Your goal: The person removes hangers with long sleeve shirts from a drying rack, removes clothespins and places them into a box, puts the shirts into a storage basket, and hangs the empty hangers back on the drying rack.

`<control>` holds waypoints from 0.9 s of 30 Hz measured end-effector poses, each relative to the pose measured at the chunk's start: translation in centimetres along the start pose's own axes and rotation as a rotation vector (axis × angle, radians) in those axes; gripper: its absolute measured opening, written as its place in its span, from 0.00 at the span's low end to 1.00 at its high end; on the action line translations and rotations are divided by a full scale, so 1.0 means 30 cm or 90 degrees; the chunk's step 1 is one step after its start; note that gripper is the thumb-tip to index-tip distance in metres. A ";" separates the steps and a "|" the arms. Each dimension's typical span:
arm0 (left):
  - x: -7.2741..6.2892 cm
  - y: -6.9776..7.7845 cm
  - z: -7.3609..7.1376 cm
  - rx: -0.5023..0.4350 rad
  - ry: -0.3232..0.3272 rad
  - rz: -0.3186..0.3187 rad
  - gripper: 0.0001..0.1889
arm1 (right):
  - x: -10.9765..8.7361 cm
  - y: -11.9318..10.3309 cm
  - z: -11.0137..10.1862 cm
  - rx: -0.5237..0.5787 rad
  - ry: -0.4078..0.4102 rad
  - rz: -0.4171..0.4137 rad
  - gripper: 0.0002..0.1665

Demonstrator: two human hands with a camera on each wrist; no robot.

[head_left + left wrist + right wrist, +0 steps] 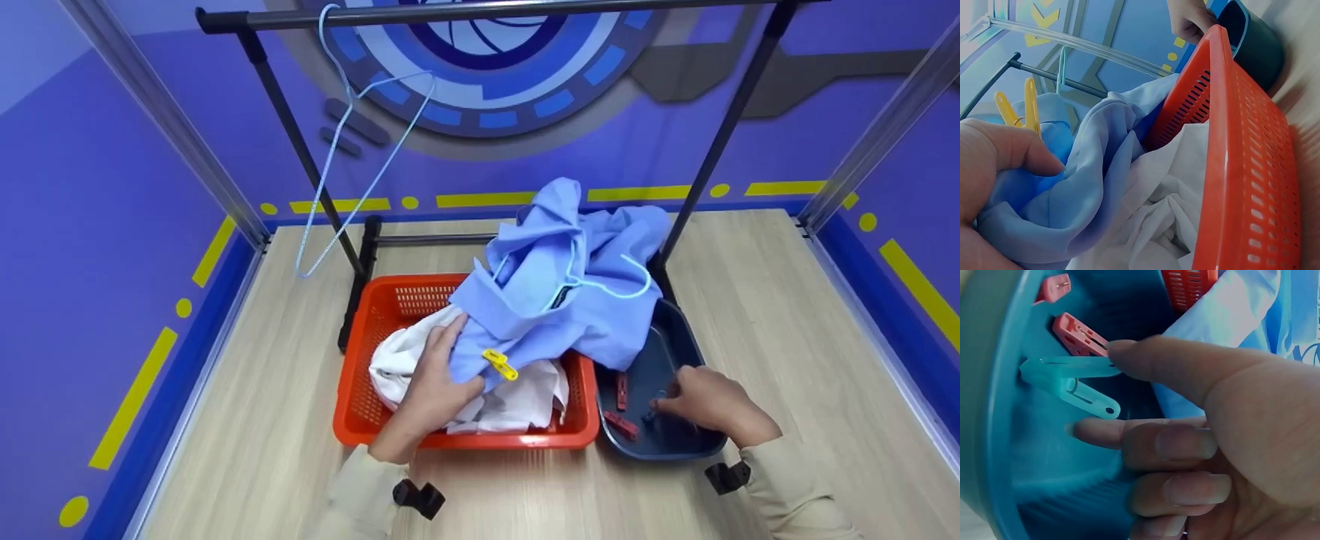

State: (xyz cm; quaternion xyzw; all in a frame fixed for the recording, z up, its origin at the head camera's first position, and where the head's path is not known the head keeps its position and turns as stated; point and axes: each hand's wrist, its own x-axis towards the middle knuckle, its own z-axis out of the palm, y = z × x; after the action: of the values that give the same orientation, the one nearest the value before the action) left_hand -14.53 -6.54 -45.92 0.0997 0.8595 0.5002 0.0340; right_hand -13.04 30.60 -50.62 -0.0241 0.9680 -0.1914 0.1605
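Observation:
My left hand (439, 379) grips the lower left edge of a light blue shirt (540, 322), its thumb on the near side. A yellow clothespin (499, 364) is clipped to the shirt close to that thumb. Inside the shirt sits a pale blue hanger (636, 279), its hook out at the collar. My right hand (709, 401) reaches into a dark blue tub (679, 337). There its thumb and index finger are around the handles of a teal clothespin (1081, 377), the thumb touching the upper one. Two red clothespins (621, 424) lie beside it in the tub.
White cloth (517, 397) lies in a red basket (465, 439) under the shirt. Behind stands a dark clothes rack (525, 10), with an empty hanger (330, 172) hooked on its bar at the left. The tub stands against the basket's right side.

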 end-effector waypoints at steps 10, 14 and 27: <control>-0.001 0.015 0.013 0.001 0.006 0.014 0.44 | 0.004 0.004 0.002 0.028 0.007 -0.011 0.19; -0.001 0.021 0.024 0.001 0.003 0.010 0.44 | 0.006 -0.003 -0.003 0.044 0.019 -0.014 0.20; -0.007 0.030 0.047 0.002 0.007 0.003 0.45 | 0.008 -0.080 0.024 0.074 0.182 -0.070 0.22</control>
State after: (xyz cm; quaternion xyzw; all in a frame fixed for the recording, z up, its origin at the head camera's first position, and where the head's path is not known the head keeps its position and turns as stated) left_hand -13.99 -4.93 -45.84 0.0994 0.8603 0.4991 0.0282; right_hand -13.09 28.08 -50.41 -0.0403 0.9656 -0.2568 0.0113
